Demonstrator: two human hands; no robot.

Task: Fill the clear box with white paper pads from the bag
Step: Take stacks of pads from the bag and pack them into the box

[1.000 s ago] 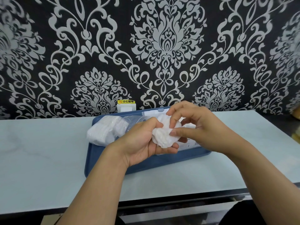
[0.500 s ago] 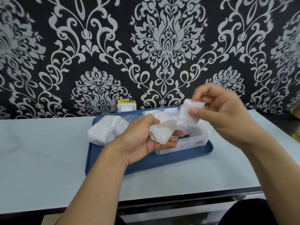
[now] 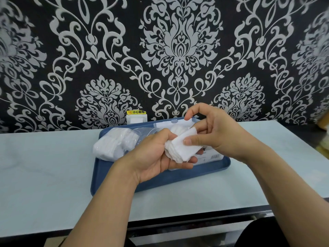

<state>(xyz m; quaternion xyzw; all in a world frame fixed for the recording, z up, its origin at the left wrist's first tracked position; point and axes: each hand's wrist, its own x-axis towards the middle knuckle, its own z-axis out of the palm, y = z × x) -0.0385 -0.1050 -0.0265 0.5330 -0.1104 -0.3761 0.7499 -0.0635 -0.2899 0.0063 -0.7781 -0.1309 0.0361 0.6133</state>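
My left hand (image 3: 156, 155) cradles a loose stack of white paper pads (image 3: 181, 148), fingers curled under it, thumb on top. My right hand (image 3: 211, 132) pinches the stack's upper pads between thumb and fingers. Both hands hover over the clear box (image 3: 211, 156), mostly hidden behind them; its barcode label and raised lid (image 3: 174, 123) show. The clear bag (image 3: 115, 145) with more white pads lies at the left of the blue tray (image 3: 110, 182).
The blue tray sits on a pale marble-look counter (image 3: 44, 166) against a black-and-silver patterned wall. A white wall socket with a yellow warning label (image 3: 136, 116) stands behind the tray. The counter's front edge runs just below my forearms.
My right hand, which had lifted a few pads up and right over the box, has come back to the stack in my left hand and pinches it again.
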